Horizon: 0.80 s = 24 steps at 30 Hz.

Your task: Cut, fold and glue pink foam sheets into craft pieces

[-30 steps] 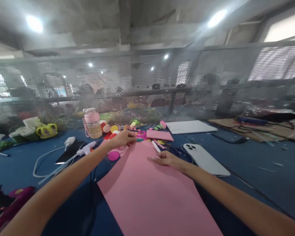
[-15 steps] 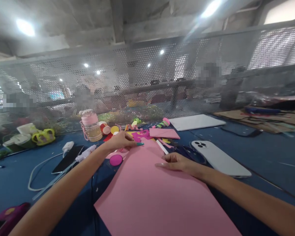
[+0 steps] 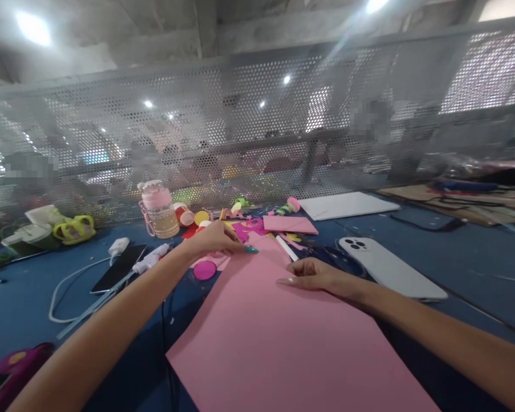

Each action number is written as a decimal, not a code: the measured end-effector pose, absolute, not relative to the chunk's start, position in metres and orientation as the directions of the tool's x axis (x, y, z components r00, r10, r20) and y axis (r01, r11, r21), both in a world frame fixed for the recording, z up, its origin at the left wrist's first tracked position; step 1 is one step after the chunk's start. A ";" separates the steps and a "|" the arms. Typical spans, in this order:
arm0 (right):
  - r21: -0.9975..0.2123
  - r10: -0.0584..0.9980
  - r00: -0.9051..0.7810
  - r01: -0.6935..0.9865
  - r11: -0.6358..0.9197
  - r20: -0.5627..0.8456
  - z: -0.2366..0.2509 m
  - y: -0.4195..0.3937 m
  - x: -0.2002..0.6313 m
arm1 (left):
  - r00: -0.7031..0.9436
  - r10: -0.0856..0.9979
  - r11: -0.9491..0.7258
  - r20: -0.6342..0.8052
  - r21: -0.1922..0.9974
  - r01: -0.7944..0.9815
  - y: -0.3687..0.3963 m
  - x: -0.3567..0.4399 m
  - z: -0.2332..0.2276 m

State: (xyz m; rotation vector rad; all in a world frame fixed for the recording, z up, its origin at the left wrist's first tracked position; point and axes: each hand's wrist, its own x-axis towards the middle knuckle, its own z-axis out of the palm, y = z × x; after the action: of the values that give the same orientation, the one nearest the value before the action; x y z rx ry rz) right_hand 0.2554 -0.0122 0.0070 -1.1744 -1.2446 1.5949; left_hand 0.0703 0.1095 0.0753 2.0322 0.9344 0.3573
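Note:
A large sheet of pink paper point(image 3: 292, 343) spreads from the near edge of the view toward the middle of the table. My left hand point(image 3: 221, 237) pinches its far left edge between thumb and fingers, the thumb with a green nail on top. On the right edge my right hand point(image 3: 311, 274) grips the same sheet, thumb above and curled fingers at the edge. A white stick-like thing point(image 3: 286, 248) lies just beyond my right fingers. Past the sheet's far end are bright paper scraps point(image 3: 249, 229) and a small stack of pink paper point(image 3: 290, 224).
A drink bottle point(image 3: 159, 212), a dark phone point(image 3: 119, 269) and a glue gun point(image 3: 151, 258) stand or lie left. On the right are a white phone point(image 3: 390, 269) and a white board point(image 3: 349, 205). A perforated metal screen point(image 3: 257, 131) runs along the back.
The camera view has tilted down slightly, so the background sits higher. Both hands keep their hold on the pink sheet, with only slight shifts to the right in the picture.

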 end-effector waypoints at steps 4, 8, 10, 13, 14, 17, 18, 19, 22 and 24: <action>-0.975 0.932 -0.300 -0.025 -0.222 -0.205 0.007 -0.014 0.255 | 0.681 0.729 -0.390 -0.073 0.774 0.500 0.108 0.071 0.076; -0.977 0.934 -0.291 0.002 -0.215 -0.206 0.008 -0.013 0.255 | 0.683 0.728 -0.429 -0.054 0.741 0.516 0.110 0.071 0.074; -0.976 0.938 -0.279 0.004 -0.216 -0.208 0.008 -0.013 0.255 | 0.689 0.723 -0.442 -0.045 0.736 0.512 0.111 0.071 0.073; -0.976 0.939 -0.275 -0.002 -0.218 -0.209 0.008 -0.013 0.254 | 0.697 0.716 -0.459 -0.041 0.725 0.514 0.112 0.070 0.072; -0.976 0.939 -0.273 -0.002 -0.218 -0.209 0.008 -0.014 0.253 | 0.698 0.715 -0.461 -0.046 0.720 0.519 0.112 0.069 0.073; -0.976 0.940 -0.266 0.013 -0.219 -0.215 0.008 -0.014 0.253 | 0.706 0.706 -0.474 -0.054 0.705 0.528 0.112 0.069 0.073; -0.976 0.940 -0.268 0.020 -0.215 -0.212 0.007 -0.014 0.253 | 0.710 0.702 -0.480 -0.055 0.700 0.529 0.112 0.069 0.073; -0.978 0.940 -0.271 0.027 -0.207 -0.206 0.007 -0.013 0.253 | 0.715 0.697 -0.489 -0.052 0.694 0.528 0.113 0.069 0.073; -0.982 0.937 -0.295 0.061 -0.180 -0.190 0.004 -0.011 0.255 | 0.726 0.687 -0.518 -0.034 0.678 0.522 0.114 0.069 0.071; -0.984 0.940 -0.299 0.119 -0.133 -0.163 0.002 -0.010 0.255 | 0.729 0.684 -0.530 -0.023 0.670 0.519 0.115 0.070 0.070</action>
State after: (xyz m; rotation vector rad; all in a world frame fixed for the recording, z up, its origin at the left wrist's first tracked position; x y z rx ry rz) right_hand 0.2554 -0.0096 0.0023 -1.2312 -1.4394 1.5089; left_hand 0.0698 0.1146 0.0704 2.2564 0.9049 0.3183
